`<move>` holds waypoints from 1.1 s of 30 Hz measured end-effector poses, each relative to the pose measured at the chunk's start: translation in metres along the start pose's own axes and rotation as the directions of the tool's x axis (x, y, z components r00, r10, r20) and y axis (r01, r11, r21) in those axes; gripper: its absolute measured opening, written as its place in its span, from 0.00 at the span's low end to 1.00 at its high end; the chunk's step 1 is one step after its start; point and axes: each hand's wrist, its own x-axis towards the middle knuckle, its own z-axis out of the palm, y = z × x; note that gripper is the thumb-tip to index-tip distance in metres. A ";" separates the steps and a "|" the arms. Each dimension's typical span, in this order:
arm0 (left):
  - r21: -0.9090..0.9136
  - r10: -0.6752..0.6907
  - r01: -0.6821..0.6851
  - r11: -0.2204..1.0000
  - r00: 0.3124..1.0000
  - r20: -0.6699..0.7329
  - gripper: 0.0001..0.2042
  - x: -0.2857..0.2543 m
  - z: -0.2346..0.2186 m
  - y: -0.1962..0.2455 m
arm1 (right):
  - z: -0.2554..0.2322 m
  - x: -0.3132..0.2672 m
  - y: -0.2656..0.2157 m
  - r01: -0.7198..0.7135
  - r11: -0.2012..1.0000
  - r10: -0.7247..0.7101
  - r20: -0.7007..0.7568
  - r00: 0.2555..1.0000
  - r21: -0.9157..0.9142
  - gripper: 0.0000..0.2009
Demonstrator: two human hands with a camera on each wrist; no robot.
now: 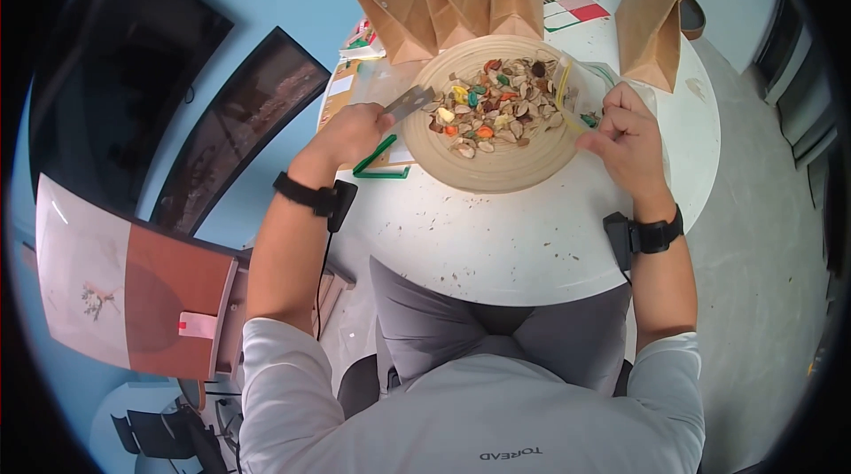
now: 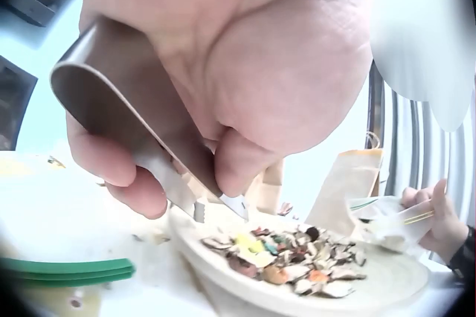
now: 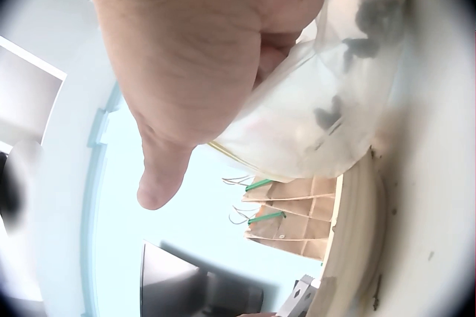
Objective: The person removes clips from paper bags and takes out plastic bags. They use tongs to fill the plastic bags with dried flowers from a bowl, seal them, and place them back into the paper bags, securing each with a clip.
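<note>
Metal tongs (image 2: 134, 94) are gripped in the left hand (image 1: 350, 135), their tips over the left edge of a round wooden plate (image 1: 461, 174). Dried petals and shells with orange, green and yellow bits (image 1: 496, 110) lie on the plate. The right hand (image 1: 631, 141) holds a clear zip bag (image 3: 297, 116) by its edge at the plate's right side; a few dark pieces show inside the bag. In the left wrist view the tong tips stand slightly apart, with nothing visible between them.
Several brown paper bags (image 1: 394, 17) stand behind the plate, and another (image 1: 654, 17) at the back right. Green strips (image 1: 383, 164) lie left of the plate. Small crumbs (image 1: 496, 252) dot the white table (image 1: 425, 252) in front. A colour card (image 1: 581, 11) lies at the back.
</note>
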 end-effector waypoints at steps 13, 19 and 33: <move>0.086 0.178 -0.183 0.979 0.982 0.063 0.16 -0.019 0.022 0.050 | 0.001 -0.001 0.015 0.007 0.998 -0.005 -0.023 1.000 0.069 0.26; 0.032 0.214 -0.213 0.976 0.976 -0.028 0.15 -0.018 0.030 0.059 | 0.002 -0.001 0.013 0.001 0.995 0.000 -0.015 1.000 0.100 0.26; -0.117 0.237 -0.256 0.960 0.959 -0.157 0.14 -0.015 0.019 0.070 | 0.001 -0.002 0.011 -0.040 0.993 0.035 0.043 0.998 0.113 0.25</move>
